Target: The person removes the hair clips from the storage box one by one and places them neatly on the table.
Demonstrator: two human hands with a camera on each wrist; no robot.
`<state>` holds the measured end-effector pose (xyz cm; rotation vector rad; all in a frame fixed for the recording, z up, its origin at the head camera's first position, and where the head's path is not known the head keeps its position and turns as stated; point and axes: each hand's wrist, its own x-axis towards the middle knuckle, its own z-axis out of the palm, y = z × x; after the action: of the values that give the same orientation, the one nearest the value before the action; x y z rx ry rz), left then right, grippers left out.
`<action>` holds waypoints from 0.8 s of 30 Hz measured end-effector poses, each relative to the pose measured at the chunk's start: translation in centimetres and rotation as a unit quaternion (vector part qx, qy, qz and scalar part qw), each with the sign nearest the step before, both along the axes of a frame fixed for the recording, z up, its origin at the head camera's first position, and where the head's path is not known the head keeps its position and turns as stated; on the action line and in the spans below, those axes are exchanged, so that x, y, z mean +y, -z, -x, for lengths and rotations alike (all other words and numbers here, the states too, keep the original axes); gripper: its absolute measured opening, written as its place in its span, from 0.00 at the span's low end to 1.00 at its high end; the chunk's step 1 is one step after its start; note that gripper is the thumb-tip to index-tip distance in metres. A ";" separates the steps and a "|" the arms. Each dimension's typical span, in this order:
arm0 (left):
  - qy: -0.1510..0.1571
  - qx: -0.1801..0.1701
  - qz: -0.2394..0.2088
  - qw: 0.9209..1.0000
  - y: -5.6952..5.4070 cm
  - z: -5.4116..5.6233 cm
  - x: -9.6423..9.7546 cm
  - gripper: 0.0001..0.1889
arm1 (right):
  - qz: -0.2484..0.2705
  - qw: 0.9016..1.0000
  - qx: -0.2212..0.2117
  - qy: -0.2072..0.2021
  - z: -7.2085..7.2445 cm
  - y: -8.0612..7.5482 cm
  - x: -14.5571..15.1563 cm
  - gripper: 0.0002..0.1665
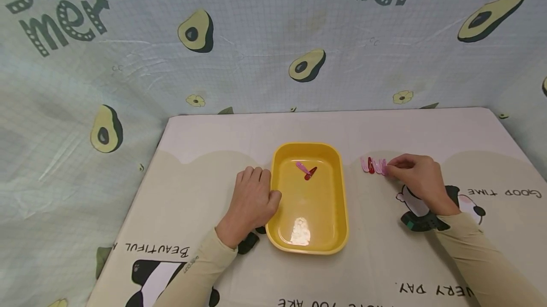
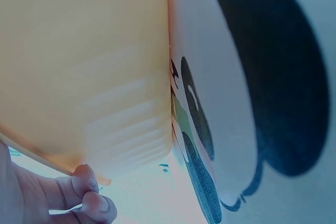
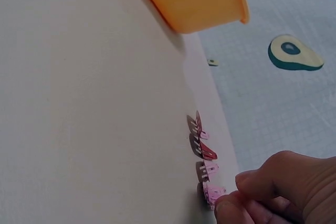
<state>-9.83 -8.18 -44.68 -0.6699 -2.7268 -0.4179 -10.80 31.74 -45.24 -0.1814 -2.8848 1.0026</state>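
Observation:
My left hand [image 1: 254,197] grips the left rim of a yellow tray [image 1: 310,246], thumb over the edge; the left wrist view shows its fingers [image 2: 84,179] at the rim. Inside the tray lie a pink hair clip [image 1: 302,167] and a red hair clip [image 1: 310,174], touching each other. To the tray's right, my right hand [image 1: 416,178] pinches a pink hair clip [image 3: 214,193] at the right end of a short row. Further along that row are another pink clip [image 3: 211,168] and a red clip [image 3: 208,152], set side by side on the table.
A patterned cloth with printed words and cartoon animals covers the table [image 1: 192,193]. Behind its back edge hangs a pale curtain [image 1: 256,22] printed with avocados. Each wrist wears a dark camera band [image 1: 423,221].

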 end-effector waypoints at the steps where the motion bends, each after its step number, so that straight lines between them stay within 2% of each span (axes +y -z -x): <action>1: 0.000 -0.002 -0.001 1.000 0.0 0.0 0.0 0.08 | 0.001 1.000 0.000 0.000 0.0 0.0 0.0 0.17; 8: 0.000 0.001 0.000 1.000 0.1 0.0 -0.1 0.08 | 0.003 1.000 -0.003 0.001 -0.1 -0.3 -0.3 0.18; 13: -0.002 -0.011 0.006 1.000 0.0 0.0 -0.1 0.07 | 0.005 1.000 -0.002 -0.001 0.0 -0.7 -0.5 0.18; 24: -0.001 -0.011 0.001 1.000 -0.1 0.0 -0.2 0.07 | 0.009 1.000 0.015 -0.010 0.9 -2.0 -2.4 0.17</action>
<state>-9.80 -8.37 -44.63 -0.6671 -2.7491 -0.4233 -11.67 29.34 -43.25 -0.1368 -2.8559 1.0272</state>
